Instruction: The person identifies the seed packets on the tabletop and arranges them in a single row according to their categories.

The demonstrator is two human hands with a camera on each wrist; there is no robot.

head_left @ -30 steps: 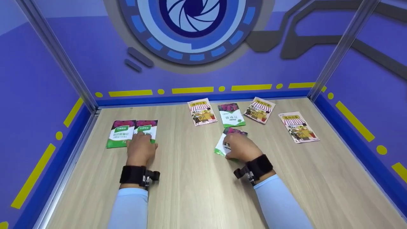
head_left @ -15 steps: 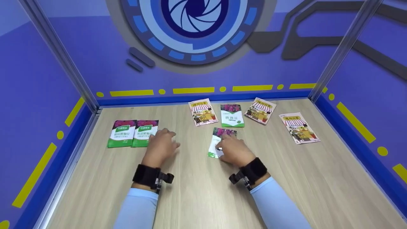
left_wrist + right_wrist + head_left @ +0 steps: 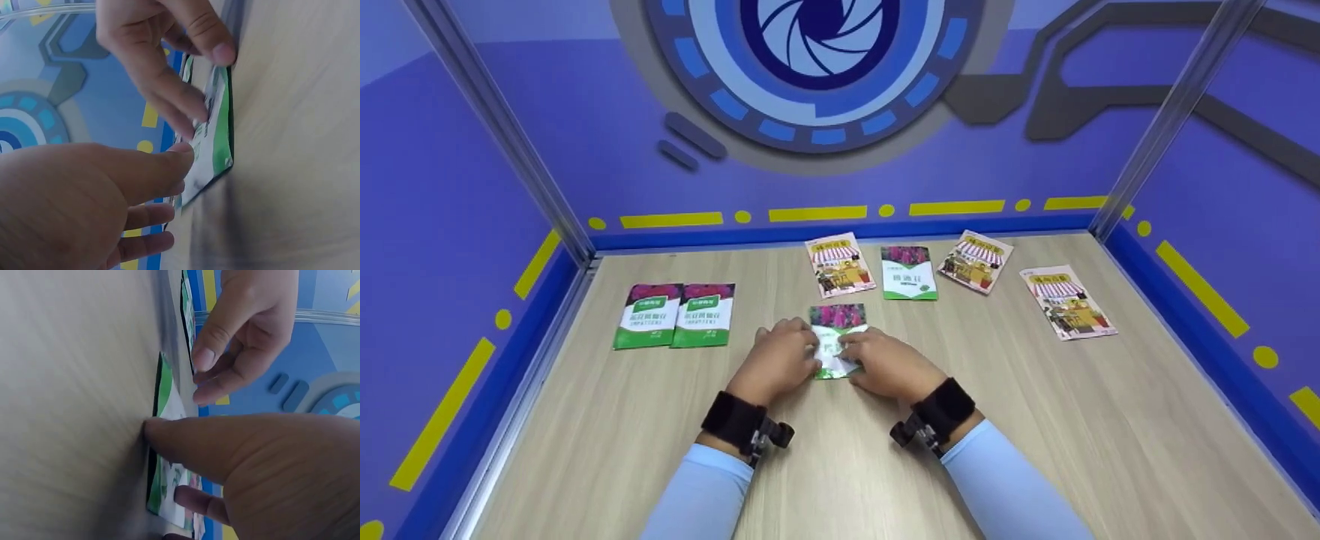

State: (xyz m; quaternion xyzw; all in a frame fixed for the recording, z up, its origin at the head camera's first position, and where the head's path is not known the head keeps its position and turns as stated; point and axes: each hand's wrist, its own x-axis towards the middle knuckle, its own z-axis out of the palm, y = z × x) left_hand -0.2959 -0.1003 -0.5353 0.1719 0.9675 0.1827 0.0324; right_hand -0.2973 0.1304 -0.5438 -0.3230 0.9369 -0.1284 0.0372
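A green-and-white seed packet (image 3: 838, 316) with pink flowers on its top lies at mid-table between my hands. My right hand (image 3: 894, 365) pinches its right side; in the right wrist view the thumb (image 3: 169, 434) is at its near edge and a finger rests on its face. My left hand (image 3: 781, 362) is at the packet's left edge with fingers loosely bent, and the right wrist view shows a gap between that hand and the packet. Two seed packets with red flowers, a left one (image 3: 646, 318) and a right one (image 3: 703, 318), lie side by side at the left.
Behind my hands lies another green-and-white packet (image 3: 908, 274). Pink packets with striped awnings flank it, one to its left (image 3: 841, 267) and one tilted packet (image 3: 976, 262) to its right; a third pink packet (image 3: 1068, 304) lies farther right. Blue panels (image 3: 840, 187) wall the wooden table.
My right hand has slid the flower packet leftward and straightened it. My left hand has come away from the paired packets on the left and moved right to this packet's edge.
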